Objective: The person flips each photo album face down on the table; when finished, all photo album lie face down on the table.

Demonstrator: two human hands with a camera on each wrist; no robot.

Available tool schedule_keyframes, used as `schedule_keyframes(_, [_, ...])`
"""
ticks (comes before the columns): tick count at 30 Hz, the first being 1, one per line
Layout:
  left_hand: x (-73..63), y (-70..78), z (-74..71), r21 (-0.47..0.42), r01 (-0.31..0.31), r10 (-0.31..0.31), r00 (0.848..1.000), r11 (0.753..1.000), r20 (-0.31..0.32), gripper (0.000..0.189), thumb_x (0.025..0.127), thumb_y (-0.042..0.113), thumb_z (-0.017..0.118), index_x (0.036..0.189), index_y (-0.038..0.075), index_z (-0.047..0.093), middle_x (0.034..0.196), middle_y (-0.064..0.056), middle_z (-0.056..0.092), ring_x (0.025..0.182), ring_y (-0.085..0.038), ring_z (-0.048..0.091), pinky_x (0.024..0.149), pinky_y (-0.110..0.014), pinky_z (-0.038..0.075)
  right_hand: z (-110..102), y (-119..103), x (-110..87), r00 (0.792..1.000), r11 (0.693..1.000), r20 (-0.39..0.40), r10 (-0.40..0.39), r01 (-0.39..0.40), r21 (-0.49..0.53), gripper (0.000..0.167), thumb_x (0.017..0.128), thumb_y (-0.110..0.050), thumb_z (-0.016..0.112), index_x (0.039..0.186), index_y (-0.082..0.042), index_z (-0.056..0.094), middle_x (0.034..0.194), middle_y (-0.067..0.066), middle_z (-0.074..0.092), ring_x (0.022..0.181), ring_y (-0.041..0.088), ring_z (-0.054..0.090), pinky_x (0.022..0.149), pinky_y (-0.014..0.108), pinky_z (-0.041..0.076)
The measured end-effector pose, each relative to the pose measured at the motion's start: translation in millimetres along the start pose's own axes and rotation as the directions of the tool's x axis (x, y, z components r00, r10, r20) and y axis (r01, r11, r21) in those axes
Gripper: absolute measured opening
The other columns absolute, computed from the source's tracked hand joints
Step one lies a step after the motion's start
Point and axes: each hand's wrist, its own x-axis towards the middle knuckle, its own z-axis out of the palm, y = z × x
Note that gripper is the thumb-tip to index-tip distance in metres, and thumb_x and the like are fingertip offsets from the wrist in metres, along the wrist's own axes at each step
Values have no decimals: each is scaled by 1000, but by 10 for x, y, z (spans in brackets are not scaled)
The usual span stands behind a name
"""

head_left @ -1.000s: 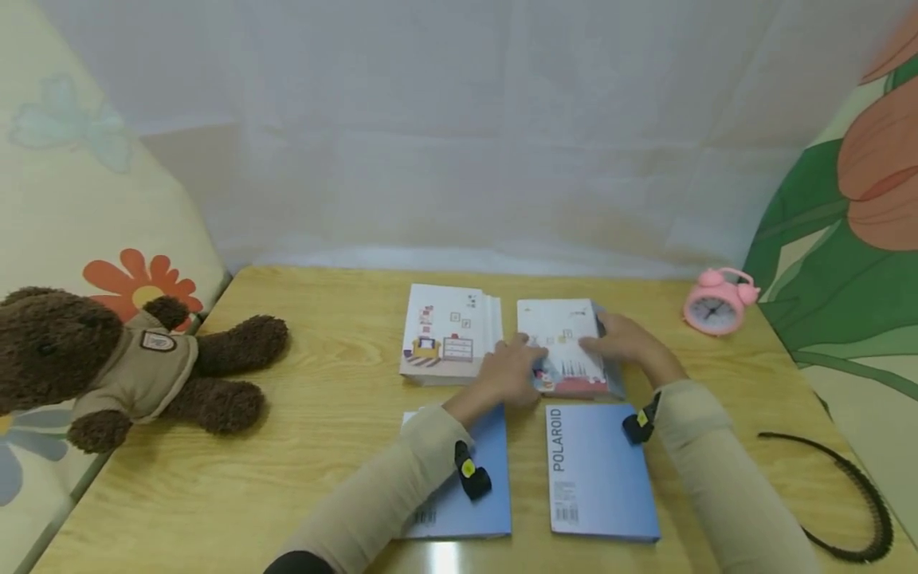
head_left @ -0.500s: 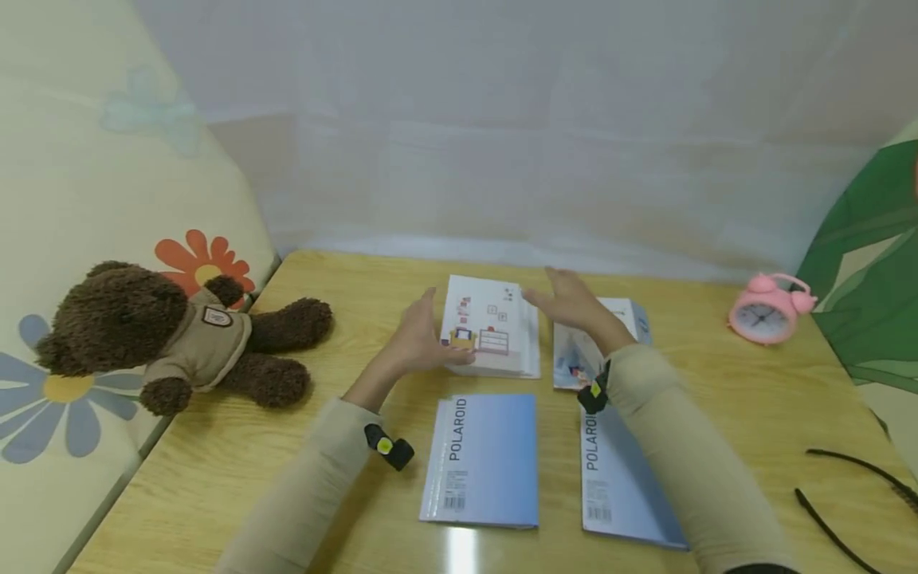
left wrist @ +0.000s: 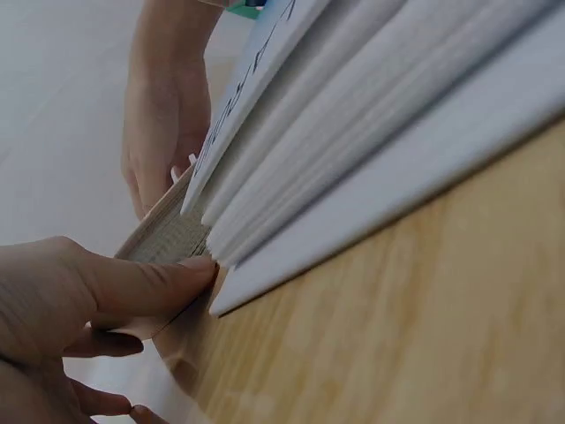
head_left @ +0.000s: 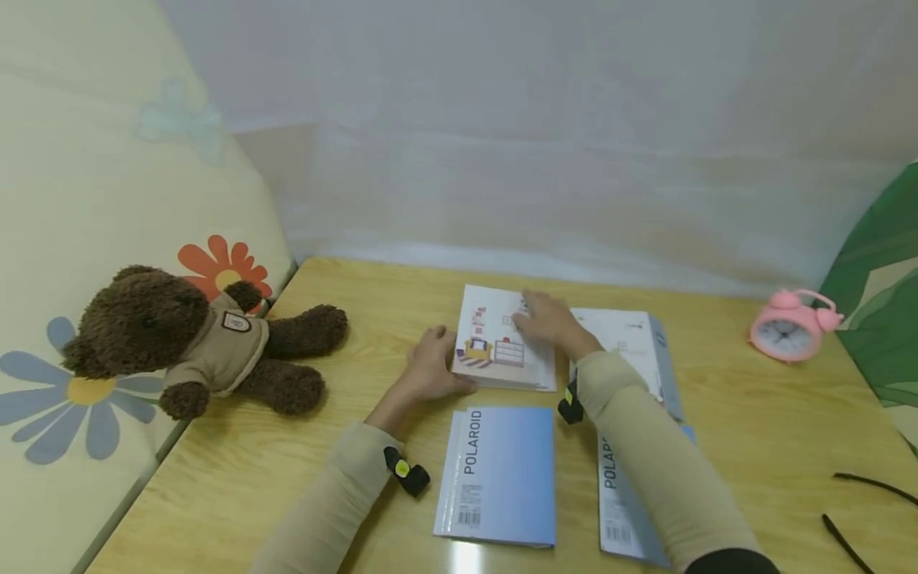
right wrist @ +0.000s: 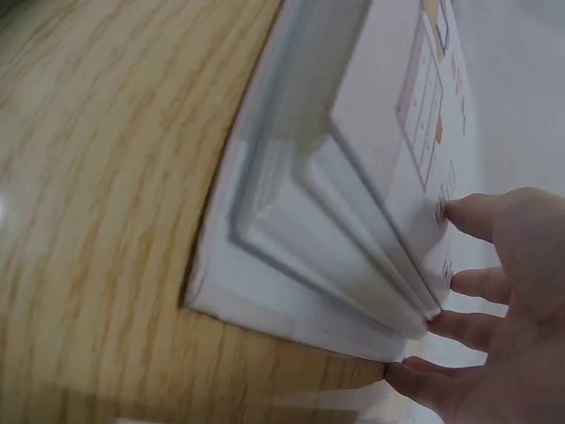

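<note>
At the back of the table lies a stack of white picture-covered books (head_left: 495, 359), with a yellow armchair and a chest of drawers drawn on top. My left hand (head_left: 432, 365) touches its left side, the thumb along the near corner; in the left wrist view that thumb (left wrist: 150, 283) meets the corner. Over the top right corner, my right hand (head_left: 552, 320) has its thumb on the cover and its fingertips at the edges, as the right wrist view shows with the right hand (right wrist: 503, 300). The lower books jut out unevenly beneath the top cover.
A second white book stack (head_left: 631, 331) lies to the right, partly behind the right forearm. Two blue POLAROID-labelled stacks lie nearer: the left stack (head_left: 502, 478) and the right stack (head_left: 627, 510). A teddy bear (head_left: 222, 343), a pink alarm clock (head_left: 789, 328) and a black headband (head_left: 846, 542) surround them.
Both hands have left the right back stack and moved to the left back stack, first held above its sides, now touching it. The head view has swung right and back.
</note>
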Motion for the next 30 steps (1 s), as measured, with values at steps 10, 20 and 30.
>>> schedule_keyframes(10, [-105, 136, -225, -368, -82, 126, 987, 926, 99, 80, 82, -13, 66, 153, 0, 31, 149, -21, 44, 131, -37, 48, 107, -44, 43, -65, 2, -107, 984, 926, -60, 169, -137, 352, 65, 92, -48, 62, 140, -8, 46, 141, 21, 48, 130, 39, 44, 109, 54, 36])
schedule_keyframes(20, [-205, 533, -500, -194, -285, 287, 958, 939, -20, 72, 89, -11, 62, 153, 10, 38, 142, -21, 50, 105, -33, 63, 76, -34, 58, -61, -129, -93, 998, 698, 65, -2, -45, 715, 72, 103, -57, 32, 161, -19, 10, 164, 15, 15, 144, 38, 27, 113, 55, 31])
schedule_keyframes(30, [-231, 812, -459, -40, -339, 339, 941, 940, 0, 62, 92, -4, 63, 149, 11, 46, 142, -25, 39, 104, -31, 52, 76, -38, 50, -278, -271, -188, 998, 591, 7, -59, 29, 806, 73, 103, -52, 40, 160, -36, -3, 164, 13, 16, 140, 43, 34, 103, 60, 42])
